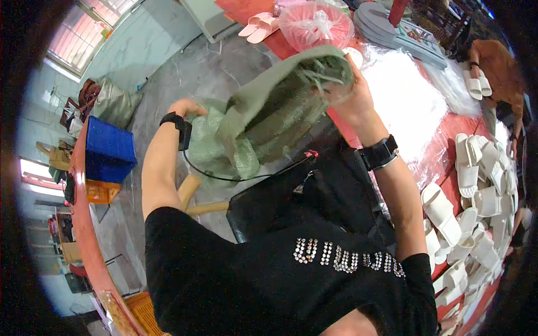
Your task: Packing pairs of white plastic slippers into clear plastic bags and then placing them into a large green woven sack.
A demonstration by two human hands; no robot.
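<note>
A green woven sack (246, 106) hangs between my two hands in front of my body, its mouth spread wide toward the right. My left hand (188, 107) is closed on the sack's left side, with the fingers partly hidden by the cloth. On the right, my right hand (350, 101) grips the rim of the mouth, where loose frayed strands show. The inside of the sack looks dark, and I see nothing in it. A black cord runs below the sack from near my left wrist.
White slippers (486, 200) lie heaped on the red table at right. Beyond are clear plastic sheeting (403, 95), pink slippers (260, 28), a tied plastic bag (316, 25) and flat grey pieces (374, 25). Another person (499, 73) holds white slippers. A blue crate (110, 148) stands left.
</note>
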